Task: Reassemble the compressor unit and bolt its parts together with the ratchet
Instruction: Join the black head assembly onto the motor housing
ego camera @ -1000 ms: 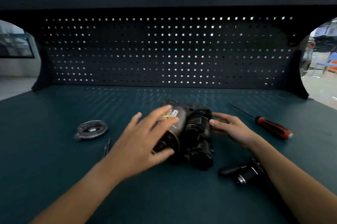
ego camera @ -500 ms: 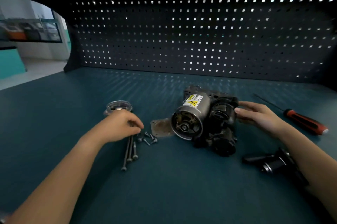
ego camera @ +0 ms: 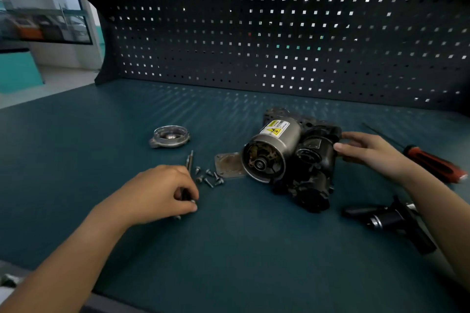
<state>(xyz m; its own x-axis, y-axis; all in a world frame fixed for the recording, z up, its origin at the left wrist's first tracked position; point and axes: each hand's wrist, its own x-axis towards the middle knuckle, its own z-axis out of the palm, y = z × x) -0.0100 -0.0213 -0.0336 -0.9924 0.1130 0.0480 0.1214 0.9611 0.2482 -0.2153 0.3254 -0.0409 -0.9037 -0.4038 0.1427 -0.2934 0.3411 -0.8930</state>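
Your compressor has a smooth brushed-metal can with a glossy sticker on it, and a rough, matt black cast body. The plate beside it is dull, stained metal, while your cap, bolts and screws are shiny bare metal. Your bench is matt teal, the pegboard is matt dark metal, and the screwdriver handle looks like smooth red-and-black plastic.

Dim scene; daylight pricks through pegboard holes, brighter far left; edges bowed; lower corners seemingly soft
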